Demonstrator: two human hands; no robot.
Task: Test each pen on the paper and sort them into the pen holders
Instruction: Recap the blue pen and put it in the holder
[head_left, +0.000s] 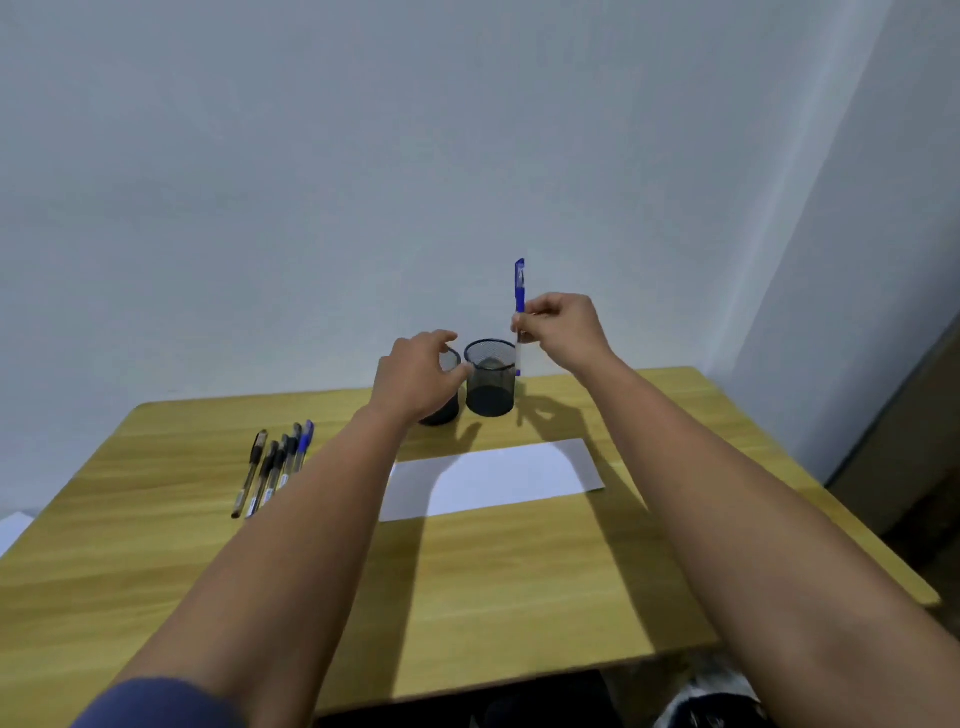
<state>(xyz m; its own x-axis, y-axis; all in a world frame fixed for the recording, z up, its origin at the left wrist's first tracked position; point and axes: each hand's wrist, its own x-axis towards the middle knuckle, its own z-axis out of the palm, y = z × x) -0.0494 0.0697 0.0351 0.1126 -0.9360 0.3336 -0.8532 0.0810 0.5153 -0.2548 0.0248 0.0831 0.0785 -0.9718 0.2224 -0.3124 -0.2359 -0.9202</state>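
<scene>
Right hand (563, 327) pinches a blue pen (519, 312) near its middle, thumb and fingertips curled round the barrel. We see the pen upright, capped end up, lower tip hanging just beside the right rim of the right pen holder (490, 379), outside the cup rather than in it as far as we can tell. Left hand (415, 374) is up at the left pen holder (445, 405), fingers curved over its top and side; we cannot tell whether it really grips the cup or only cups around it. Most of that holder is hidden behind the hand.

Both holders are black mesh cups, standing upright side by side, touching or nearly so, near the far edge of the wooden table (519, 582). We see nothing sticking out above either one.

A white sheet of paper (498, 478) lies flat on the table, nearer to us than the holders, between the two forearms. Its left edge is partly covered by the left forearm. We can make out no marks on it.

Left of the left arm, a row of pens (272, 467) lies on the table, roughly parallel and close together: mostly black-capped, with one blue-capped pen (306, 441) at the right end of the row.

A dark blue sleeve (156, 701) shows at the left upper arm. A pale wall (363, 156) stands behind the table.
</scene>
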